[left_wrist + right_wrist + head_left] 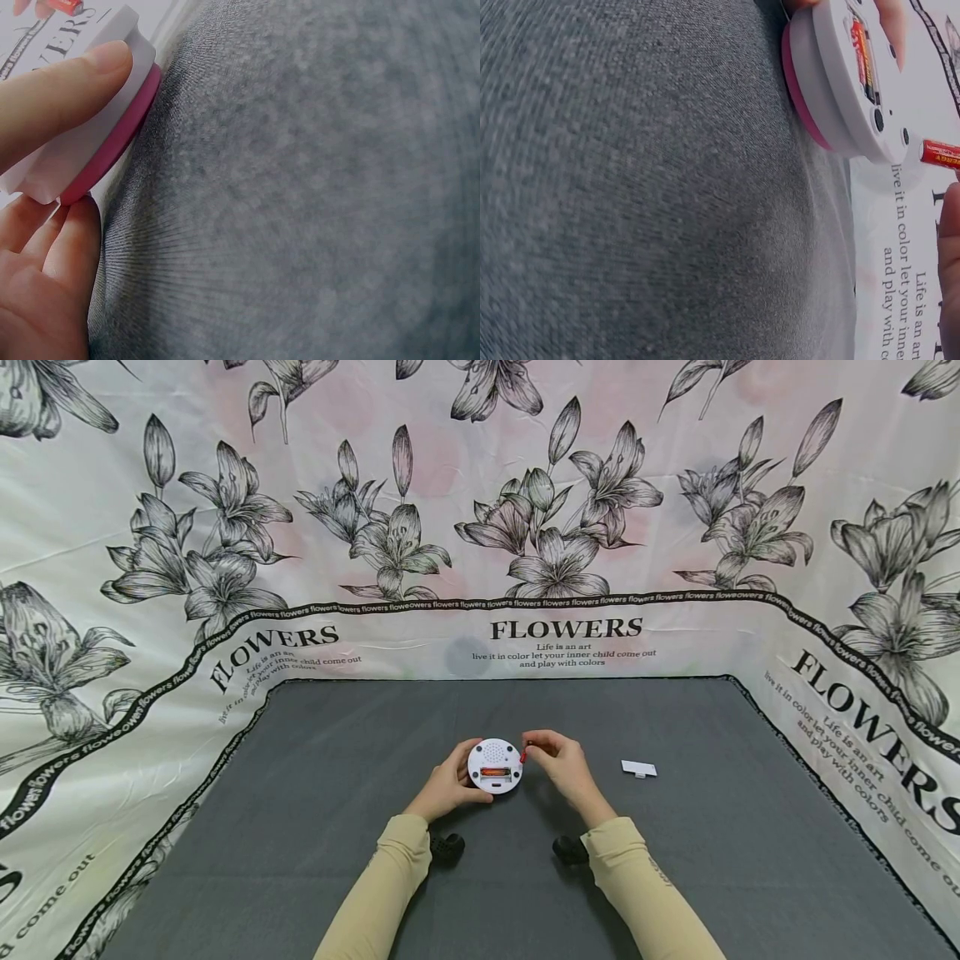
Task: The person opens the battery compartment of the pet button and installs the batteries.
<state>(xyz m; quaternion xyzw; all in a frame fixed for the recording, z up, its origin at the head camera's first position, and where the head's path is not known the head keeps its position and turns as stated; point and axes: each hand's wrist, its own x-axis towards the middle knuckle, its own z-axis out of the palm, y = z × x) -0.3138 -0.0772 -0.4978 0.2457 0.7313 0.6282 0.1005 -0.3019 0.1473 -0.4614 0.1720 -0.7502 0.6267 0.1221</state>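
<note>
I log my left hand (448, 787) gripping the one round white device (495, 766) on the grey worktop (315, 827), one red battery (492, 772) already seated in its open bay, while my right hand (564, 766) pinches a second battery (524, 752) not yet inserted, and the single white cover (639, 768) lies apart to the right.

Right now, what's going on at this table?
A person sits at a grey mat. The left hand grips a round white device with a pink rim, back side up, its battery slot open with one red battery already inside. The right hand pinches a second red battery just beside the device. A small white cover lies apart on the mat to the right.
</note>
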